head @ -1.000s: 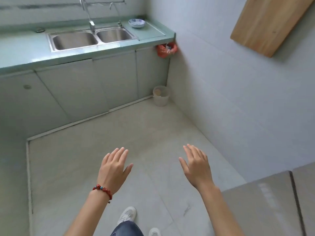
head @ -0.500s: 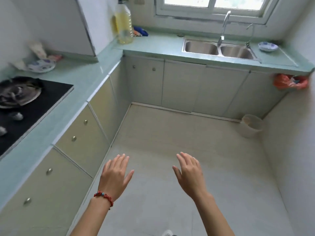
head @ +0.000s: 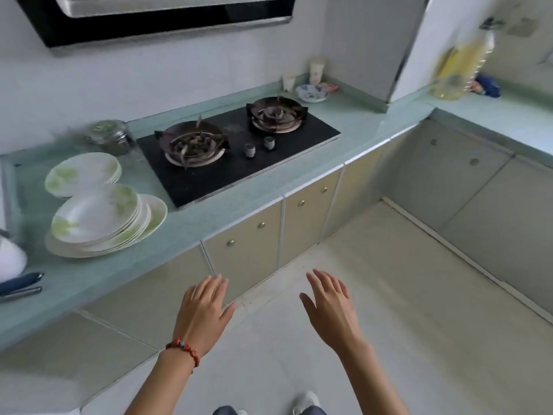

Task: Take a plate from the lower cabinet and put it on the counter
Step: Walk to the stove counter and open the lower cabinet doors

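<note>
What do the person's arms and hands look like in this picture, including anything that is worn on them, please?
Both forearms are bare, with no sleeves in view. The left hand has a bracelet of red beads around its wrist, with one small blue bead among them. The right hand wears nothing visible: no ring, watch or glove. Neither hand is gloved.

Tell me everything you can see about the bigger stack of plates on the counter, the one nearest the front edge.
The bigger stack of plates sits on the pale green counter, left of the black gas hob and near the front edge. The plates are white and glossy, ceramic by the look, with blurry green leaf-like prints. Several deeper plates lie nested and tilted a little on wider flat ones, whose rims jut out to the right. Just behind is a second, smaller stack; whether they touch is unclear. No hand touches the stack.
</note>
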